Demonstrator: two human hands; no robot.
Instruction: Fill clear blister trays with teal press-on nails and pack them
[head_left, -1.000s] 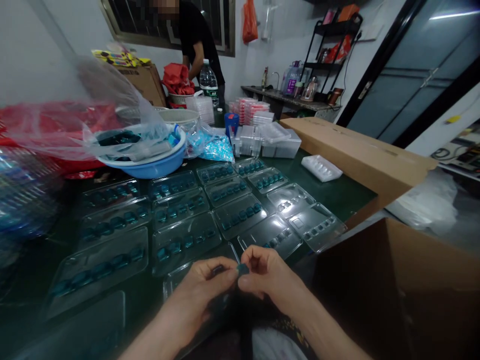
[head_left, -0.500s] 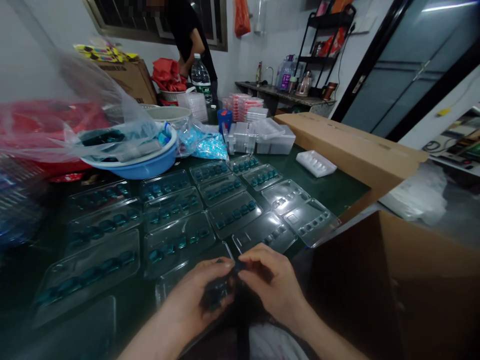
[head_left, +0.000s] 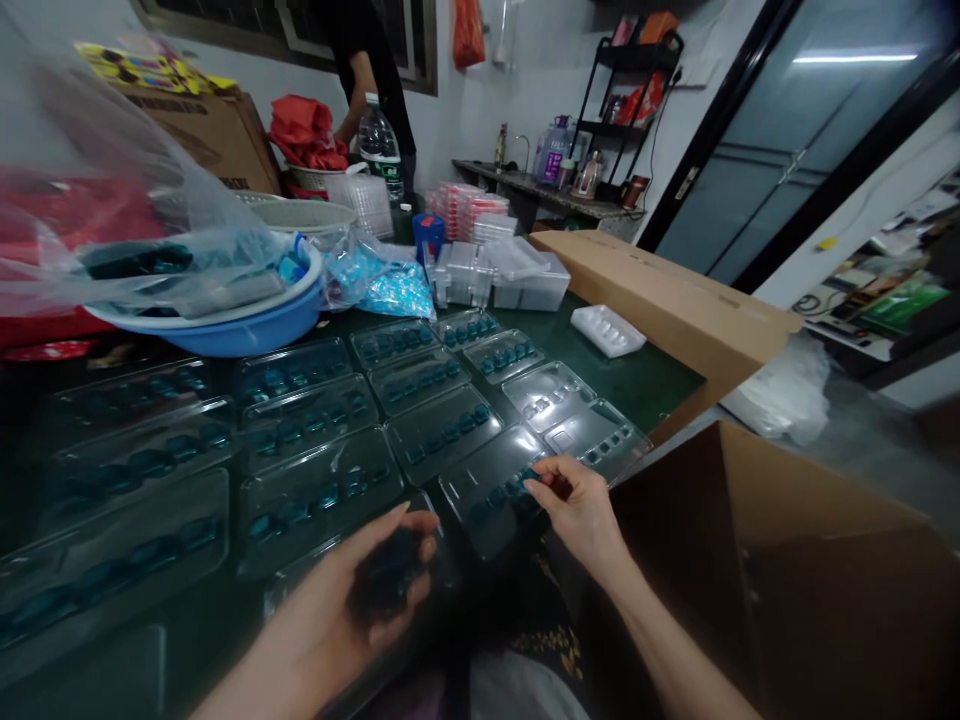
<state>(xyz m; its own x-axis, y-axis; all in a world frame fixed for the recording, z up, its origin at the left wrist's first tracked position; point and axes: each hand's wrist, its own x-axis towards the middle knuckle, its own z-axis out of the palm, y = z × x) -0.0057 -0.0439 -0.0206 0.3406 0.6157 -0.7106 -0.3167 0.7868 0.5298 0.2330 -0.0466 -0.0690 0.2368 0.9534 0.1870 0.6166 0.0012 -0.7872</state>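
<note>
My left hand [head_left: 375,580] is cupped, fingers curled around several dark teal pieces [head_left: 386,575] in its palm; their exact shape is too dim to make out. Thumb and fingertips of my right hand [head_left: 577,505] pinch a small teal piece [head_left: 532,473] at the row of slots in a clear plastic tray [head_left: 459,482]. More teal pieces [head_left: 496,497] sit in that row, left of my fingertips. Beyond it, two clear trays [head_left: 559,440] have pale slots with no teal in them. Rows of similar trays with teal pieces [head_left: 450,425] spread to the left.
An open cardboard box [head_left: 720,560] stands close on my right, with a long carton [head_left: 660,280] behind it. A blue basin [head_left: 277,325], a bag of blue pieces [head_left: 397,290] and clear boxes [head_left: 532,285] line the back. Another person [head_left: 375,80] stands beyond the table.
My hands have parted. The right one has moved forward to the tray with a teal piece, while the left has drawn back to the left, keeping its pieces. The view has turned slightly right.
</note>
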